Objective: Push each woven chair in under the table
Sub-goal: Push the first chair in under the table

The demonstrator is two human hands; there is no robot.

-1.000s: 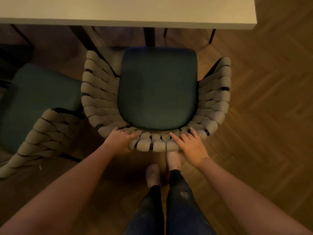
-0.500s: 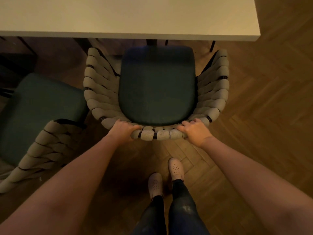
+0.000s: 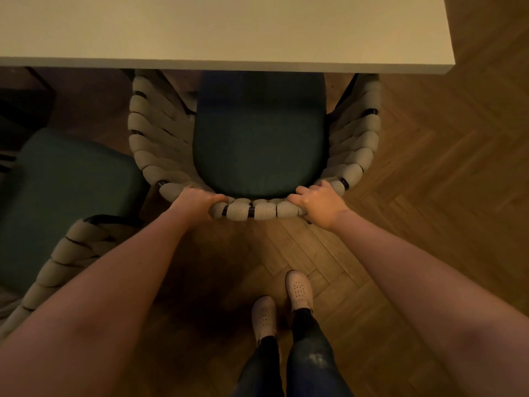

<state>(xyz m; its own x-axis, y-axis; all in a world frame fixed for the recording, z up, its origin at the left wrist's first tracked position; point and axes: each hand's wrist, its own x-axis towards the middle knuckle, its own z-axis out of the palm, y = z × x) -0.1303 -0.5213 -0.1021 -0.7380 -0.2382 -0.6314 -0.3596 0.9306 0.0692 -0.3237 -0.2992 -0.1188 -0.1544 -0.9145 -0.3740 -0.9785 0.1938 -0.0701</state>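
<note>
Between the left hand (image 3: 197, 200) and right hand (image 3: 320, 204), both gripping its woven back, the chair (image 3: 257, 138) reaches partly under the table (image 3: 229, 30) beyond them. A skewed push could bump the second chair (image 3: 65, 179) to their left.

Your 2 arms extend forward; left hand (image 3: 197, 201) and right hand (image 3: 320, 204) each grip the woven chair (image 3: 266, 210), fingers curled.

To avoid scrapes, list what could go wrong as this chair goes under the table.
The woven chair has raised arms at the table edge; they may catch on it. The second chair stands close on the left and could get bumped. An uneven push from the left hand and right hand could skew it.
</note>
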